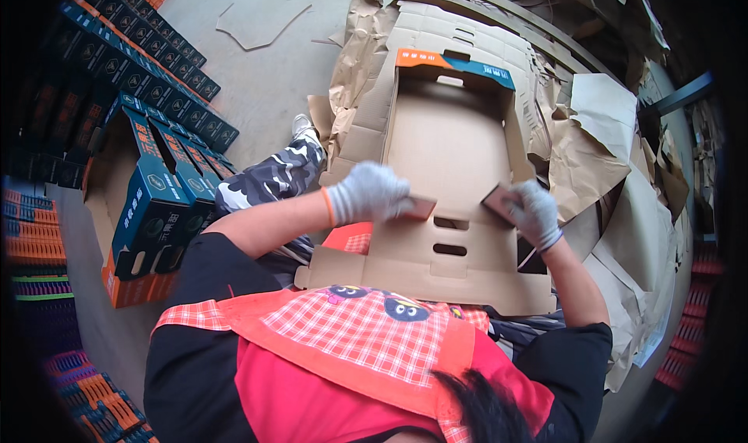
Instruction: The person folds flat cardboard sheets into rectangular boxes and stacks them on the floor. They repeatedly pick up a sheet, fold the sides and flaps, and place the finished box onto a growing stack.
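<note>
A partly folded cardboard box (452,131) lies in front of me, its brown inside facing up. Its far end wall stands upright, with an orange and teal outer face and a hand hole. The near end panel (448,268), with two slots, lies flat toward my apron. My left hand (370,194), in a grey glove with an orange cuff, is closed at the box's near left corner, on a short brown flap (421,208). At the near right corner my gloved right hand (534,213) pinches a matching flap (500,203) with a dark edge.
Flat cardboard blanks (436,26) lie beneath and beyond the box. Crumpled brown paper (584,158) heaps up on the right. Finished teal and orange boxes (160,201) stand at left, with more stacks (140,61) behind. A cardboard scrap (261,42) is on the floor.
</note>
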`<state>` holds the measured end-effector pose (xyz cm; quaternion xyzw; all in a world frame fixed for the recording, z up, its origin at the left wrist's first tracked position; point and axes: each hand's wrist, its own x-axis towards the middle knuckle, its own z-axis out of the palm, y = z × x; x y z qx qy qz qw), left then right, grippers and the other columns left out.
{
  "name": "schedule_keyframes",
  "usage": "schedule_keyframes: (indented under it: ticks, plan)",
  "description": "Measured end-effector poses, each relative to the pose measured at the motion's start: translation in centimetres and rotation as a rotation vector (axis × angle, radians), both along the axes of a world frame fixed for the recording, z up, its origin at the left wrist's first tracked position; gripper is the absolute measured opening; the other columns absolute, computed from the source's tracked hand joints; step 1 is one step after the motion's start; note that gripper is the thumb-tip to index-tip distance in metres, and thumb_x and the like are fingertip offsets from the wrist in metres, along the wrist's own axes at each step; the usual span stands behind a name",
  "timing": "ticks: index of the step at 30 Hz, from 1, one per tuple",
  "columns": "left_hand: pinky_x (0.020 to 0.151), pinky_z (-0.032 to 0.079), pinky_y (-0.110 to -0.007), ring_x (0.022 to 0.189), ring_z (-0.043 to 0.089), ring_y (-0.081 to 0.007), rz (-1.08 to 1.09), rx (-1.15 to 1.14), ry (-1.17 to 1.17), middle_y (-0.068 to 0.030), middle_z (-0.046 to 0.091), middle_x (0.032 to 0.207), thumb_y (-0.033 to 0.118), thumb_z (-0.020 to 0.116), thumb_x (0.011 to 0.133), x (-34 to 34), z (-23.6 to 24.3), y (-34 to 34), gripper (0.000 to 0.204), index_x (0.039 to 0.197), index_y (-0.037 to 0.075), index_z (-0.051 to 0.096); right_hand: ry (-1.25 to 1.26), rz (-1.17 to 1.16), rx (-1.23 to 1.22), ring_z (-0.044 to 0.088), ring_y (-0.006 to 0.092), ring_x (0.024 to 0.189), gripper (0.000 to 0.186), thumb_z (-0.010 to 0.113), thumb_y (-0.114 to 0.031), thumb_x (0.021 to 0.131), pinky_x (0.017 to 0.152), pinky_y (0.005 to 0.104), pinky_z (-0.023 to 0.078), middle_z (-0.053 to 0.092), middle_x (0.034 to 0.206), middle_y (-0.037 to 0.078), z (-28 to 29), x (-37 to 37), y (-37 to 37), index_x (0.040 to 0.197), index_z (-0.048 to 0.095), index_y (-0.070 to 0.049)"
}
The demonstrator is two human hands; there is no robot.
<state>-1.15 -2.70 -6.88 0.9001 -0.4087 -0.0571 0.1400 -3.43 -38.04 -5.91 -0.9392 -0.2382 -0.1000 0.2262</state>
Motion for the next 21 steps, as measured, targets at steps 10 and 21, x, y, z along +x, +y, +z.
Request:
schedule_keyframes:
  ticks: [10,21]
  plan:
    - [0.1,0.036,-0.042,0.12,0.047,-0.0337,-0.499,0.566,1.252,-0.0113,0.05,0.136,0.038,0.07,0.078,-2.6,-0.3,2.1,0.066,0.137,0.019,0.049,1.436,0.375,-0.452,0.053,0.0365,0.116,0.078,0.071,-0.048,0.071,0.101,0.0352,0.041,0.057,0.125,0.022,0.6,-4.6,3.6,0.132,0.048,-0.005]
    - [0.116,0.014,-0.042,0.142,0.023,-0.0293,0.78,-0.98,0.774,-0.0142,0.023,0.154,0.032,0.046,0.098,5.9,-18.7,1.0,0.059,0.15,0.015,0.022,0.715,-0.675,1.145,0.042,0.0327,0.13,0.089,0.072,-0.037,0.081,0.109,0.0374,0.032,0.038,0.146,0.014,-15.8,3.9,-0.8,0.149,0.021,-0.009]
